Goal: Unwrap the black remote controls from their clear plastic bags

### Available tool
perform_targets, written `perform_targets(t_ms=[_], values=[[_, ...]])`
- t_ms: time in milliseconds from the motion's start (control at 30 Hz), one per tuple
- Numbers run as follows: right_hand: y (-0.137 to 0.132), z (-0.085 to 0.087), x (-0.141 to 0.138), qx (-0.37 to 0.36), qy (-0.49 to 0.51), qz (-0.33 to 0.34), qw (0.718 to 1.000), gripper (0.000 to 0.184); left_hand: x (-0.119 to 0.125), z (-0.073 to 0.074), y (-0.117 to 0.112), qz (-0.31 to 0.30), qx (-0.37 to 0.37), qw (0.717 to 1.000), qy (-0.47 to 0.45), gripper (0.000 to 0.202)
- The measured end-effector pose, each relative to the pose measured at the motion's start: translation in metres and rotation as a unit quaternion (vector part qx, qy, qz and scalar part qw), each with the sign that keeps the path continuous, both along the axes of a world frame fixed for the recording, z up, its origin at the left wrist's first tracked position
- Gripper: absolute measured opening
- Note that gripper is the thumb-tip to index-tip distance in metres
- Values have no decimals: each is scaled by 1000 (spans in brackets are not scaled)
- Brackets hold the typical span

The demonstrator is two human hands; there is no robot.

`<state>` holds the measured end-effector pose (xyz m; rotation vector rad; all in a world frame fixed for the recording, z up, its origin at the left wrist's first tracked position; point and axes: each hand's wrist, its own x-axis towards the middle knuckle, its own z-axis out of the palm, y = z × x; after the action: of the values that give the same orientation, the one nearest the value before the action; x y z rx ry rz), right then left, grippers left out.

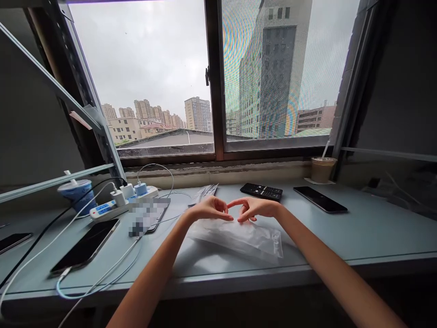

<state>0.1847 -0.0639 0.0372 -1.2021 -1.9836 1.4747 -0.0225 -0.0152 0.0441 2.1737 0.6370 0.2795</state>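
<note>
Here the fingers were, curled, nearly tip to tip, left hand [212, 208] facing right hand [261, 208], though whether they pinched any film I couldn't tell! Right beneath lay the clear, crumpled plastic bag [239, 239], flat on the pale blue-grey tabletop [372, 230]. Beyond sat a black, many-buttoned remote control [261, 191]; farther right, a black, flat rectangular phone [320, 199]; far left, a long white power strip [102, 209].

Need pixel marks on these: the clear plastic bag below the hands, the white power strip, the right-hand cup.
Clear plastic bag [241, 238]: head view, middle of its crinkled film.
White power strip [102, 209]: head view, left end, blue face.
Right-hand cup [322, 171]: head view, side wall.
</note>
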Motion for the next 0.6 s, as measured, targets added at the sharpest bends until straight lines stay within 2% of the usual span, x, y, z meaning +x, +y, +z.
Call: perform_targets(t_ms=[300,600], values=[[-4,-1,-4,-72,-78,71,992,93,-2,-8,7,-5,17,993,116,41],[-5,-6,-9,-7,-104,70,992,88,0,-9,7,-30,72,986,147,47]])
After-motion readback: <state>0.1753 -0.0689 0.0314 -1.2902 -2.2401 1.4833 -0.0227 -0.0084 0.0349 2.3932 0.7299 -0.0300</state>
